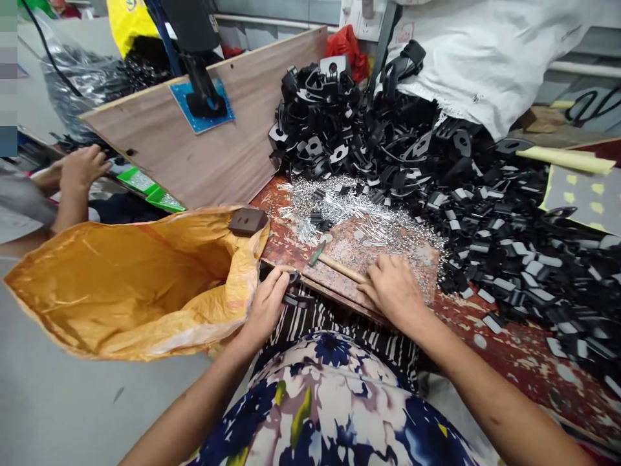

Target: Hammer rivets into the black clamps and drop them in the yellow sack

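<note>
Hammering step, I judge.
My left grip [266, 301] holds a black part [299, 299]; right grip [395, 290] touches the hammer [342, 266], closure unclear; lifting needs firmness.

Grey floor [97, 408]; red workbench [514, 366] (surface badly chipped); wooden board [237, 145]; grey wall [301, 9] behind.

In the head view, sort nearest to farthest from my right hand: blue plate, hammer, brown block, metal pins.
1. Hammer: at your right hand.
2. Metal pins: beyond the hammer.
3. Brown block: left, at the orange sack.
4. Blue plate: farther left, on the wooden board.
</note>
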A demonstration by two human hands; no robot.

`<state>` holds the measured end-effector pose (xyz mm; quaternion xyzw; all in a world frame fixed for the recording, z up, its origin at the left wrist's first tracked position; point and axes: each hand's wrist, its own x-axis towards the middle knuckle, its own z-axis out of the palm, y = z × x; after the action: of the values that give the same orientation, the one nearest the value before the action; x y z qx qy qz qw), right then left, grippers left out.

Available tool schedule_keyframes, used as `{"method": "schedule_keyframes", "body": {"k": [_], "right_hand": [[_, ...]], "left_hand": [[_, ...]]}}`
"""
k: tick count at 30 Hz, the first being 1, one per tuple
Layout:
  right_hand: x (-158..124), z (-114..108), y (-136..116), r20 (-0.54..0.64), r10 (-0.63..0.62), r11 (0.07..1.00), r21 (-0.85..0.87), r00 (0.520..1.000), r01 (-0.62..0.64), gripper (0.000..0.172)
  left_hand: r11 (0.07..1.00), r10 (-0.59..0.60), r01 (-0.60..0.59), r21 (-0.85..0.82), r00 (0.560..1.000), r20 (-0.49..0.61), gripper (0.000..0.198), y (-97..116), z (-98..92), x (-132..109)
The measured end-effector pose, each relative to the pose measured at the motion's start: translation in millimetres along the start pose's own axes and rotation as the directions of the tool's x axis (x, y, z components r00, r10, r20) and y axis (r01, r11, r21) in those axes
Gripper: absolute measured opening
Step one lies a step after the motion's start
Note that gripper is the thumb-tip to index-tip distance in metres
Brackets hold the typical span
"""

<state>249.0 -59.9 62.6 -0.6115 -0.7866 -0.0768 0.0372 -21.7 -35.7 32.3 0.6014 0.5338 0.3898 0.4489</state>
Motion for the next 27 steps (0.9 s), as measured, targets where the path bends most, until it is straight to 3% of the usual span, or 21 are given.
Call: {"method": "schedule_keyframes", "body": {"k": [4, 7, 10, 12, 14, 19, 23, 27], "right_hand": [[-6, 17, 17, 0.104, 0.008, 0.998, 0.055, 0.995, -0.014, 0.015], [-19, 9, 22, 0.122, 0.063, 0.985, 0.15, 0.991, -0.081, 0.026], [-29, -11, 25, -0.089, 0.011, 0.97, 0.243, 0.996, 0.011, 0.047], [-32, -18, 23, -0.236, -0.012, 0.95, 0.3, 0.972, 0.085, 0.059], [-32, -15, 16, -0.296, -0.036, 0.937, 0.322, 0.954, 0.135, 0.064], [-30, 5, 0, -0.183, -0.098, 0.938, 0.31, 0.978, 0.153, 0.059], [-33, 3, 3, -0.23, -0.037, 0.907, 0.402, 0.973, 0.13, 0.063], [-30, 6, 3, -0.056, -0.044, 0.881, 0.469, 0.997, 0.065, 0.052]], "left_hand": [[1.0, 0.027, -0.027, 0.013, 0.999, -0.026, 0.03, -14, 16.5, 22], [0.997, 0.068, -0.067, 0.05, 0.997, -0.025, 0.034, -25, 28.0, 32], [0.996, 0.062, -0.061, 0.058, 0.998, -0.024, 0.039, -31, 29.9, 35], [0.997, 0.061, -0.058, 0.056, 0.997, -0.045, 0.038, -33, 28.8, 35], [0.997, 0.06, -0.056, 0.048, 0.996, -0.07, 0.037, -33, 28.5, 34], [0.998, 0.051, -0.048, 0.034, 0.994, -0.093, 0.036, -33, 29.4, 33], [0.999, 0.028, -0.024, 0.042, 0.995, -0.091, 0.037, -34, 28.6, 33], [0.999, -0.003, 0.005, 0.035, 0.998, -0.066, 0.04, -25, 28.3, 35]]}}
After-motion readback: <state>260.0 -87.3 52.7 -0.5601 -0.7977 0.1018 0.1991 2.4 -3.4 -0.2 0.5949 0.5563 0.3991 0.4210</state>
